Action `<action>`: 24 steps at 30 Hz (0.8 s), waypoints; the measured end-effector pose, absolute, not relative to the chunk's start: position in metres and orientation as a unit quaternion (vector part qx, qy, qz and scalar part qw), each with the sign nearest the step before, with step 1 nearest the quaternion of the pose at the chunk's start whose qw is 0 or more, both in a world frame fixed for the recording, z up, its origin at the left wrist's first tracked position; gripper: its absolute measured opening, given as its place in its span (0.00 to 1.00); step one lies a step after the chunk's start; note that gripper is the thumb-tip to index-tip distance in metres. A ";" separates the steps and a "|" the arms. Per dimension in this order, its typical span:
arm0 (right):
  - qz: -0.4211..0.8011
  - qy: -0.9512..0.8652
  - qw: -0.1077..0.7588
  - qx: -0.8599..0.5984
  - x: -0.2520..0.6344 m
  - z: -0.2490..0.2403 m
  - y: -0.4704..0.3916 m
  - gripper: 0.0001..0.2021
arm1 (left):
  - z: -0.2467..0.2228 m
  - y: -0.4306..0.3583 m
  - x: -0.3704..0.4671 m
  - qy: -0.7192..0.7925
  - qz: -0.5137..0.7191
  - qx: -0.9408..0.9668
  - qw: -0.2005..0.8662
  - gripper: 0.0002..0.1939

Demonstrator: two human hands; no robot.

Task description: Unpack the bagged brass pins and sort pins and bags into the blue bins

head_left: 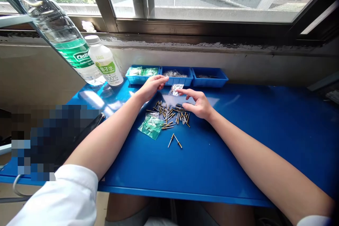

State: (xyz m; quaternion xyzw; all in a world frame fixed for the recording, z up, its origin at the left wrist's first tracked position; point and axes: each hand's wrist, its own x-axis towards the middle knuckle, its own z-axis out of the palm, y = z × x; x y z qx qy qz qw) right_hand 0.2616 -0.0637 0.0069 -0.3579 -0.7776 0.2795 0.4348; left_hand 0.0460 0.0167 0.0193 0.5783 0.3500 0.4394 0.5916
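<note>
My left hand (154,87) is just in front of the blue bins, its fingers curled and the thumb against the forefinger. Whatever it may be pinching is too small or hidden to make out. My right hand (198,104) hovers palm down with the forefinger stretched and the thumb apart. Its forefinger tip is beside a small clear plastic bag (176,89); I cannot tell whether they touch. Below both hands lies a loose pile of pop rivets (165,111), with pale stems and brassy bodies. A green zip bag (151,126) lies left of the pile. Two rivets (174,141) sit apart, nearer me.
Along the wall stand a bin of green bags (143,80), a bin of clear bags (177,81) and a third bin with dark contents (210,82). A large water bottle (70,40) and a white bottle (106,64) stand left. The blue table (212,173) has its edge before me.
</note>
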 end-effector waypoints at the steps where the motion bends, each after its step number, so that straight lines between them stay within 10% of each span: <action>1: 0.272 -0.766 0.450 -0.369 0.264 0.006 -0.062 0.27 | 0.018 0.020 0.045 0.360 0.461 0.564 0.583 0.13; 15: 0.298 -0.593 0.567 -0.488 0.313 -0.007 -0.017 0.43 | 0.007 0.027 0.033 0.423 0.459 0.565 0.539 0.10; 24: 0.205 -0.503 0.618 -0.569 0.330 -0.009 -0.008 0.25 | 0.007 0.026 0.032 0.426 0.430 0.598 0.525 0.10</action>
